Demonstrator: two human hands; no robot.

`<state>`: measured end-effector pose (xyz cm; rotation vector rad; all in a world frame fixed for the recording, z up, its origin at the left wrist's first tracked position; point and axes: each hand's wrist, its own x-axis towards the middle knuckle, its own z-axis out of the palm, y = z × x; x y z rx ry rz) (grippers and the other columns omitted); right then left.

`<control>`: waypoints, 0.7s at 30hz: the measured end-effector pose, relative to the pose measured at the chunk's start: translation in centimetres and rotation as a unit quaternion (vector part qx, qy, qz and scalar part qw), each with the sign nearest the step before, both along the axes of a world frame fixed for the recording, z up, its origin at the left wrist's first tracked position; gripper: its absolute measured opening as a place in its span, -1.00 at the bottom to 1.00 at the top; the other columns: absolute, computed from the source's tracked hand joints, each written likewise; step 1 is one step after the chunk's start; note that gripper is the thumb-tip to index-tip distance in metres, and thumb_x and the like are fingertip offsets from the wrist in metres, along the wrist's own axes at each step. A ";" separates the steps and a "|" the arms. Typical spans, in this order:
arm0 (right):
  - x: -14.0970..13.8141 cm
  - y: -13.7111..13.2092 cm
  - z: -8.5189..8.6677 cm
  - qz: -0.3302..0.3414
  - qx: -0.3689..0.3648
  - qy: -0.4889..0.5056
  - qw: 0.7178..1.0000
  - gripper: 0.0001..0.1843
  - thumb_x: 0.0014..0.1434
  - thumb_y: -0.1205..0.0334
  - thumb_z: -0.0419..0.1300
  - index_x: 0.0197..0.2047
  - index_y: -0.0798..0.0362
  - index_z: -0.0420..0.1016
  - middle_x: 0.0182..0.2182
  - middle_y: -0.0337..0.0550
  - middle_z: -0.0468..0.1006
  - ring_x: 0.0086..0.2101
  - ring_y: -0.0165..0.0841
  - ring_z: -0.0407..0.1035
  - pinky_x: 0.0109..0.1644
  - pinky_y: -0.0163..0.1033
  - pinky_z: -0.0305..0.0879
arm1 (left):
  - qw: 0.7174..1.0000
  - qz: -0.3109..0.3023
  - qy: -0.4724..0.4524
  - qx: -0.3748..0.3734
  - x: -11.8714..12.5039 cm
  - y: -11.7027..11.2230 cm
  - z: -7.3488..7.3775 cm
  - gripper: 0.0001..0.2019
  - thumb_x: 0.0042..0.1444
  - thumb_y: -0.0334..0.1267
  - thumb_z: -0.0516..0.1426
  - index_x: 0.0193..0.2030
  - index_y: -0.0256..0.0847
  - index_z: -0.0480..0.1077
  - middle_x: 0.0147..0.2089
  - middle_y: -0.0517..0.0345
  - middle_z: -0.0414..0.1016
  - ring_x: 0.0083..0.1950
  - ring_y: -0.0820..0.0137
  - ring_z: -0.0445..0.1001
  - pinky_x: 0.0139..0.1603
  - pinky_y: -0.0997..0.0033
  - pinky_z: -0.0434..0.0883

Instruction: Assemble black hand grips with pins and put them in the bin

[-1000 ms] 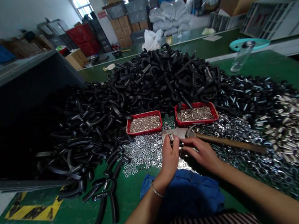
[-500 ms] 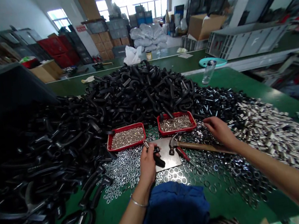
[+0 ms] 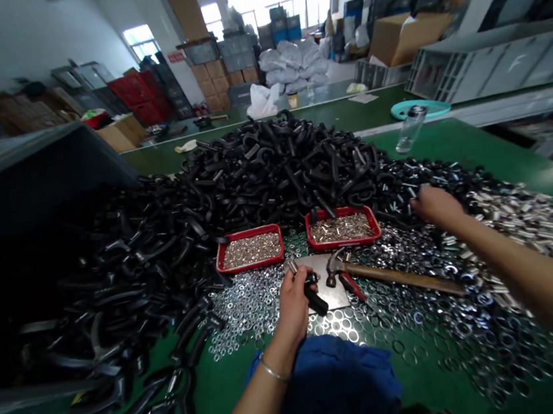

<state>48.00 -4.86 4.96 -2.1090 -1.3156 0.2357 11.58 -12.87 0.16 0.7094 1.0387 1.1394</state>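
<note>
Your left hand is curled tight around a black handle part, just left of the claw hammer. Your right hand is bunched up beyond the claw hammer, by the small black pieces; I can't tell if it's closed on one.

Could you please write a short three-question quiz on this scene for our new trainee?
1. Multiple choice: what does the left hand hold?
A) a clear bottle
B) a black part
C) a hammer
2. True or false: the right hand is touching the blue cloth.
3. Count: how many red trays with small metal pieces in them are on the table?

Key:
1. B, a black part.
2. False; it is at the small dark pieces to the right of the trays.
3. Two.
</note>
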 end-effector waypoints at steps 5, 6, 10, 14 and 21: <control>-7.5 -7.7 0.8 0.331 0.016 -0.009 0.943 -0.72 0.30 0.08 0.16 0.01 -0.02 0.52 -0.05 -0.03 0.59 -0.07 -0.15 0.49 0.00 -0.08 0.37 | 0.998 0.025 -0.061 0.000 0.3 0.9 0.0 -0.68 0.11 -0.03 0.25 -0.21 -0.24 0.36 -0.22 0.15 0.43 -0.38 0.54 0.37 -0.29 0.50 0.35; -9.6 -9.0 0.8 0.368 0.018 0.015 0.929 -0.71 0.30 0.07 0.17 0.04 -0.03 0.49 -0.04 -0.06 0.58 -0.09 -0.18 0.50 -0.03 -0.10 0.40 | 0.998 0.019 -0.056 0.005 0.6 0.8 0.0 -0.69 0.12 -0.02 0.24 -0.20 -0.24 0.37 -0.20 0.15 0.43 -0.37 0.53 0.37 -0.28 0.49 0.36; -15.8 -11.0 0.1 0.397 0.013 0.067 0.915 -0.76 0.31 0.09 0.19 -0.01 0.00 0.41 -0.23 -0.13 0.60 -0.28 -0.30 0.51 -0.18 -0.19 0.44 | 0.999 -0.023 0.015 0.036 0.8 0.0 0.2 -0.69 0.19 0.03 0.17 -0.17 -0.20 0.39 -0.19 0.15 0.43 -0.35 0.48 0.38 -0.28 0.46 0.36; -17.9 -10.5 -1.0 0.460 0.066 0.048 0.884 -0.82 0.30 0.16 0.19 -0.06 0.03 0.43 -0.19 -0.07 0.57 -0.18 -0.24 0.49 -0.07 -0.11 0.43 | 0.985 -0.069 0.122 0.101 -0.3 -1.0 0.7 -0.69 0.26 0.03 0.10 -0.18 -0.20 0.42 -0.24 0.14 0.45 -0.24 0.40 0.41 -0.19 0.44 0.36; -19.8 -10.4 -2.2 0.440 0.133 0.094 0.883 -0.84 0.31 0.16 0.19 -0.08 0.02 0.44 -0.17 -0.01 0.58 -0.13 -0.20 0.48 0.00 -0.02 0.41 | 0.969 -0.065 0.186 0.147 -0.9 -0.8 2.1 -0.72 0.30 -0.02 0.05 -0.14 -0.20 0.37 -0.21 0.13 0.46 -0.18 0.36 0.41 -0.11 0.39 0.34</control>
